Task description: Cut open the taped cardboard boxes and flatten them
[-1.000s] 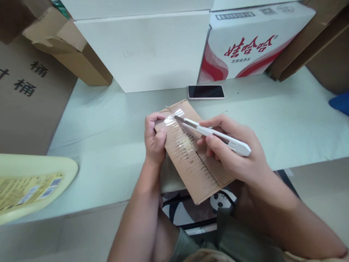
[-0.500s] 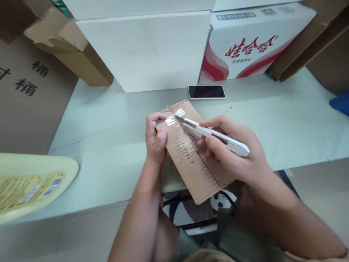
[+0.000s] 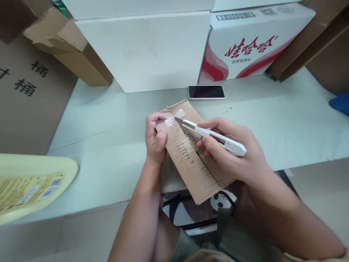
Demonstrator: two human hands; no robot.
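A small brown cardboard box (image 3: 188, 171) lies tilted at the front of the table, its near corner reaching past the edge. My left hand (image 3: 156, 138) is closed round its upper left corner. In my right hand (image 3: 231, 145) is a white utility knife (image 3: 215, 136), gripped between thumb and fingers with its blade out. The blade tip is at the clear tape (image 3: 171, 120) across the far end of the box's seam. Along the middle, the seam shows as a dark open line, with torn, wrinkled tape beside it.
Behind the box lies a phone (image 3: 206, 92), in front of a large white carton (image 3: 152, 54) and a red-and-white carton (image 3: 245, 47). Open brown cartons (image 3: 95, 65) stand at the left. A pale yellow bottle (image 3: 68, 169) is at the left front.
My right hand and the knife have shifted very slightly left. The left hand and the box stay where they were.
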